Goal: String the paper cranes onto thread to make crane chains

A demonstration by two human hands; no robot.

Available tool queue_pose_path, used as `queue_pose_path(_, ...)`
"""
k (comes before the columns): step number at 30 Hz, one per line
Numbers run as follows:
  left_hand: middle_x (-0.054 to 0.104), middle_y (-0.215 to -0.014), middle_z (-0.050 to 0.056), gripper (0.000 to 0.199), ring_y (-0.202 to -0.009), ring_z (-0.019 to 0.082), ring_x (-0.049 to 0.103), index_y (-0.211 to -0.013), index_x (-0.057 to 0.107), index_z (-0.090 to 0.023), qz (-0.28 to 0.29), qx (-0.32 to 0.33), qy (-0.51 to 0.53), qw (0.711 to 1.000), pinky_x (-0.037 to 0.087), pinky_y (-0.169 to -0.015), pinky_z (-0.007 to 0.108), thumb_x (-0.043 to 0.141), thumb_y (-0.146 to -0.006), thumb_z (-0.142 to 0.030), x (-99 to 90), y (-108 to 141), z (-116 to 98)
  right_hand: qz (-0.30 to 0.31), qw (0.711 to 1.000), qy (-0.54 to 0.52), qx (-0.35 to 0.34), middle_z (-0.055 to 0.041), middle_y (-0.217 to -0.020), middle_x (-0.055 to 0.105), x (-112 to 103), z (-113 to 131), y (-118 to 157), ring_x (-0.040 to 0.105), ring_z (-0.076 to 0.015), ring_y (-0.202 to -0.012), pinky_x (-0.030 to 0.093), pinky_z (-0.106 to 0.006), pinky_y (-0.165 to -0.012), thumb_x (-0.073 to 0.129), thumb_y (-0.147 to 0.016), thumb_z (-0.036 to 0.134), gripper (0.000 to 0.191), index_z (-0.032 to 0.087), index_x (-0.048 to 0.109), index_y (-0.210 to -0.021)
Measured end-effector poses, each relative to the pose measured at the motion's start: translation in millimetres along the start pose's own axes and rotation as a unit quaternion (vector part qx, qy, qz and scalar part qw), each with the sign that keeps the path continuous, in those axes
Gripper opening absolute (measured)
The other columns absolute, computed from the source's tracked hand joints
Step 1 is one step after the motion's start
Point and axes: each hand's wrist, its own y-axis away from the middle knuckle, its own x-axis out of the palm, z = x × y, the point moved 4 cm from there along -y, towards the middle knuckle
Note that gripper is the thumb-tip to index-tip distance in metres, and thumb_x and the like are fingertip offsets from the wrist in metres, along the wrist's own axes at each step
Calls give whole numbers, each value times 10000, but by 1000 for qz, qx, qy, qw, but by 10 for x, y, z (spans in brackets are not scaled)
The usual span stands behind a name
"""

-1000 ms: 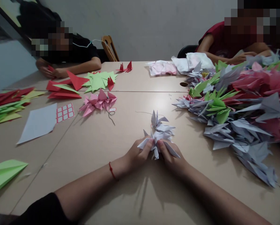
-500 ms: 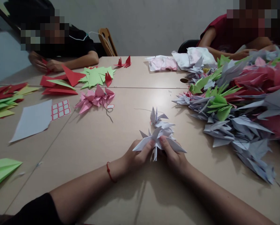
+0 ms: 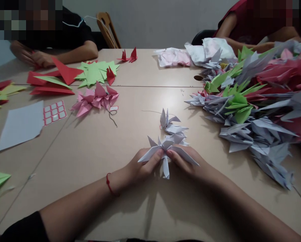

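Both my left hand (image 3: 145, 164) and my right hand (image 3: 185, 163) pinch a pale grey-white origami crane (image 3: 165, 151) from either side, close together above the table. Its wings spread over my fingers and its lower tip hangs between my hands. Above it, a second pale crane (image 3: 169, 125) lies on the table, touching or nearly touching the held one. A thin thread (image 3: 153, 111) runs off to the left near that crane. A red string bracelet (image 3: 109, 184) circles my left wrist.
A large heap of folded paper cranes (image 3: 251, 104) in grey, red and green fills the right of the beige table (image 3: 95, 168). Pink cranes (image 3: 93, 99), red and green folded paper, a white sheet (image 3: 19, 127) and a label sheet (image 3: 54, 112) lie left. Two co-workers sit beyond.
The whole scene has shifted up and left in view as the camera moved. The held crane's wings are spread wider than a second ago, and my hands still pinch it.
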Motion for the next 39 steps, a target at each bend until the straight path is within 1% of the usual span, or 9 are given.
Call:
queue_pose_path(9,522,-606,-4,358,-566,123,451,-688,544,-191,-11,25,-14,1000,366,-576,271,380,-918,-412,-8,-22,51,18,999,-17,27,-30,-798,646,52,28,36,603,-147,-760,494,-275,-738,355,-943,274,257,202,566,-815)
queue_pose_path(16,406,-533,-31,359,-501,102,385,-603,429,-200,-34,52,-44,997,338,-527,261,357,-933,-321,-25,-3,71,-16,999,33,-10,20,-639,588,25,13,34,543,-104,-586,456,-216,-576,380,-916,235,249,209,517,-710)
queue_pose_path(20,398,-533,-33,306,-486,94,380,-638,450,-193,-6,118,-87,989,325,-492,251,381,-921,-288,-51,37,-48,-102,992,47,-60,13,-629,606,-33,16,53,539,-102,-554,449,-219,-540,451,-891,233,216,203,573,-715)
queue_pose_path(23,448,-580,-12,320,-509,100,407,-714,506,-180,21,198,-73,977,333,-480,247,460,-878,-450,-66,97,-69,-184,979,38,-84,-22,-730,674,-114,-3,99,577,-116,-567,468,-247,-544,507,-863,175,145,200,651,-861)
queue_pose_path(26,578,-784,54,530,-602,126,501,-964,538,-183,-18,229,40,972,404,-523,252,465,-780,-674,-115,138,17,-204,976,-3,-80,-36,-805,700,-194,-15,121,604,-126,-591,486,-269,-556,506,-864,147,197,215,671,-945)
queue_pose_path(29,603,-985,73,503,-651,113,560,-1147,481,-227,-55,206,110,971,439,-528,218,523,-805,-592,-124,147,76,-142,984,-17,-101,-53,-813,692,-219,47,111,635,-155,-695,504,-294,-627,548,-854,175,163,212,688,-928)
queue_pose_path(32,636,-921,60,353,-599,91,555,-1111,554,-211,-29,137,84,987,432,-488,187,601,-823,-409,-66,137,45,-79,990,-4,-114,-60,-818,664,-177,117,109,624,-156,-732,499,-286,-643,560,-840,165,140,207,688,-881)
queue_pose_path(35,625,-715,15,228,-478,71,502,-966,638,-188,-28,28,133,990,420,-426,182,621,-808,-352,-50,117,48,-104,990,-63,-68,-36,-790,640,-143,97,112,610,-132,-692,501,-257,-595,533,-845,143,152,207,639,-934)
queue_pose_path(39,634,-724,8,227,-467,99,540,-876,643,-190,-41,-66,301,951,435,-366,199,700,-705,-328,-53,66,114,-150,959,-240,-3,-14,-780,639,-114,-2,101,637,-123,-670,543,-257,-571,504,-877,173,141,204,562,-1003)
